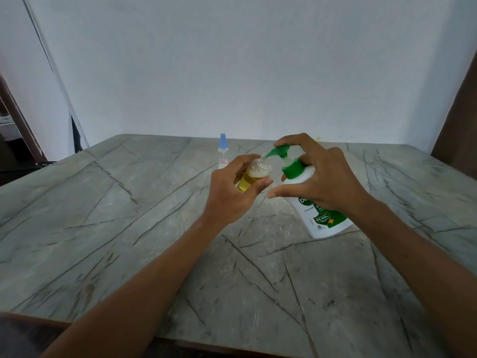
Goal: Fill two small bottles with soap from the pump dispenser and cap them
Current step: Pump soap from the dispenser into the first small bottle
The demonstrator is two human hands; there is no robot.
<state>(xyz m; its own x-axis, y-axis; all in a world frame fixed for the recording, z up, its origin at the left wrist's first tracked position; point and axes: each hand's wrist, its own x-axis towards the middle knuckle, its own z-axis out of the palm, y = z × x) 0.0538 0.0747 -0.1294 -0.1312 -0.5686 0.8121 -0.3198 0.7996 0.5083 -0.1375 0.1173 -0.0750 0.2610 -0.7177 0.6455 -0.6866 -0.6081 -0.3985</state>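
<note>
Just above the frame's centre, the small clear bottle [254, 174] was tilted and about half full of yellow soap topped with foam. Its open mouth met the spout of the green pump head [277, 151]. The left hand [232, 192] gripped it, fingers and thumb curled round its body. Right of centre, the right hand [325, 182] clasped the white pump dispenser [322, 220], with the forefinger on top of the pump head and the thumb below the collar. The dispenser's green label read "99.99%", and the brand name began "De", the rest hidden by the hand. Behind, at upper centre, a blue-capped bottle [223, 153] stood upright on the marble-patterned table [129, 228]; its small red-edged label was unreadable.
</note>
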